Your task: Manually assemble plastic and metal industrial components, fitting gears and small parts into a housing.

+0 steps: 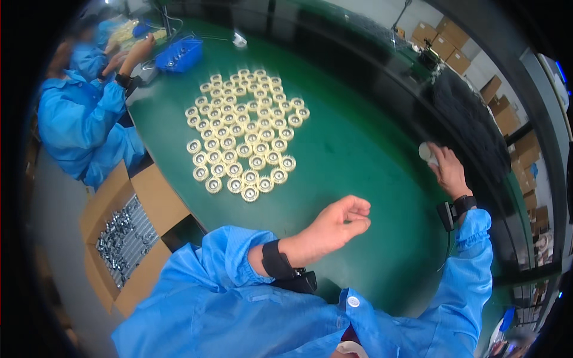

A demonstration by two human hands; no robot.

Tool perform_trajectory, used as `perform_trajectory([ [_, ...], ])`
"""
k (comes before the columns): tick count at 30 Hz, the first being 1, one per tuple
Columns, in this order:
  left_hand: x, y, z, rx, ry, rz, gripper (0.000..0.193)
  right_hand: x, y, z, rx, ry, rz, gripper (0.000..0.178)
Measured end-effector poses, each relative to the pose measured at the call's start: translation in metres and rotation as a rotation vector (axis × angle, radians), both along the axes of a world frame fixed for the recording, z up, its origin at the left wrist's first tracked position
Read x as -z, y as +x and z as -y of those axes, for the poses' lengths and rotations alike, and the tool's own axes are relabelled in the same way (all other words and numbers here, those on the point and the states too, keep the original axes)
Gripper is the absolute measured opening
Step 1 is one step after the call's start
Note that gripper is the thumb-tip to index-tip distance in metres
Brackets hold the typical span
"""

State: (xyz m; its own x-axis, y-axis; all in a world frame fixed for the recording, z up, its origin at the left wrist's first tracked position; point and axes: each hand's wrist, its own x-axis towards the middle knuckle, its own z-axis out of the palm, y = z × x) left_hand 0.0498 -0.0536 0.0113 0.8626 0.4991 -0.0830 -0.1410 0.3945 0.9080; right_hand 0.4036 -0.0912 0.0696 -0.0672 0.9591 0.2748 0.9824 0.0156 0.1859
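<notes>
My right hand [449,173] is at the right side of the green table, its fingers closed round a small white cylinder [425,152] whose round flat end faces up and left. The fingers cover much of that cylinder, so its exact kind cannot be made out. My left hand [337,228] hovers over the table's near middle. Its fingers are loosely bent, the thumb is apart from them, and I see nothing between them. Ahead and left of it lie many cream toothed gears [250,193] with metal centres, grouped closely on the table top [358,161].
An open cardboard box [156,200] of small metal parts stands at the near left, beside the table. Two people in blue [83,119] work at the far left, near a blue bin [179,55]. Dark cloth [468,119] lies beyond the right edge; cartons [444,39] are stacked behind.
</notes>
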Motion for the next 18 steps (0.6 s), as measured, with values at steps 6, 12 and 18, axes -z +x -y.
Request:
perform_trajectory([
  [6,0.003,0.004,-0.004,0.009,-0.019,-0.056,0.033,0.075,0.102,0.028,0.203,-0.181,0.033,0.064],
  [12,0.002,0.002,-0.002,0.129,-0.071,-0.040,0.028,0.059,0.133,0.056,0.317,-0.237,-0.387,0.059],
  [18,-0.002,-0.002,-0.002,0.213,-0.035,-0.007,0.021,0.018,0.098,0.114,0.428,-0.226,-0.540,0.046],
])
